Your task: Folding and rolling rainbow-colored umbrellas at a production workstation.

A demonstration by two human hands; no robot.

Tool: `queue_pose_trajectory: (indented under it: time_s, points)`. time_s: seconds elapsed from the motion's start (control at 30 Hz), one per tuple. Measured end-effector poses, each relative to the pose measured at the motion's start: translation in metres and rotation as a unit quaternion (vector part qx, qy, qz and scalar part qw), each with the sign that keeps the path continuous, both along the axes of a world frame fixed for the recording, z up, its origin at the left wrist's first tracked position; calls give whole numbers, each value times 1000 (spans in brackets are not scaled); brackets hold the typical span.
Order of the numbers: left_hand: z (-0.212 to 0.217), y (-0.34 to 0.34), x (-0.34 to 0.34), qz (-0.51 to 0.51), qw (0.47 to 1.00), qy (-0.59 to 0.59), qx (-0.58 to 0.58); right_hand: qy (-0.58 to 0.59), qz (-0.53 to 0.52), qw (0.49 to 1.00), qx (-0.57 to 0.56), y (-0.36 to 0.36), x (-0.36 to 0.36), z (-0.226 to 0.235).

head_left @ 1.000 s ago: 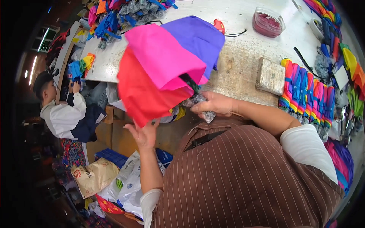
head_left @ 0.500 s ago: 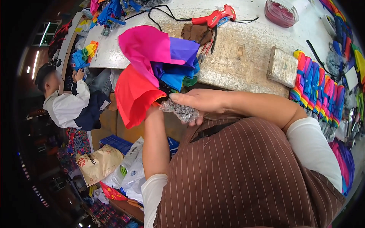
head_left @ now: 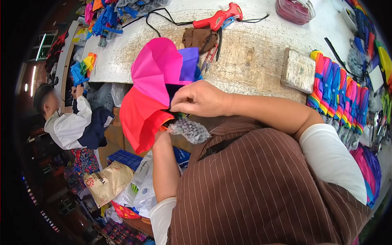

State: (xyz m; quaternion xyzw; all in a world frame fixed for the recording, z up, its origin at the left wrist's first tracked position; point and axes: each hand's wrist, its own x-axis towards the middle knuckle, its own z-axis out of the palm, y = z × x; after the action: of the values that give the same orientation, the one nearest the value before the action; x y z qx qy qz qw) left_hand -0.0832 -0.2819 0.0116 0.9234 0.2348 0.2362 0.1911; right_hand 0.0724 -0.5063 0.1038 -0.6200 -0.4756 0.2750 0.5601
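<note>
A rainbow-coloured folding umbrella hangs loosely furled in front of me, with pink, purple, blue and red panels in sight. My left hand goes in under the red panel and holds the umbrella from below; the fabric covers its fingers. Clear bubble wrap covers the umbrella's handle end, which points toward my apron. My right hand is closed, thumb and fingertips pinched together at the edge of the pink panel. Exactly which bit of cloth or strap it pinches is hidden.
On the worn white table lie a red glue gun, thread snips, a brown cloth and a wrapped block. Folded rainbow umbrellas line the right. Bags lie lower left; another person works at left.
My right hand has left the bubble-wrapped handle and moved up to the pink panel's edge. The canopy has turned and spread a little, and the wrapped handle now shows uncovered.
</note>
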Motion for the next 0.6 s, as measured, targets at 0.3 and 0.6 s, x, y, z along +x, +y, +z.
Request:
queue_pose_trajectory:
  time_s: [0.3,0.6]
  points:
    - [37,-2,-45,83,994,54,43,-470,-141,870,-49,2,105,-115]
    - [55,-9,-37,138,981,114,78,-567,-18,786,-246,19,117,-114]
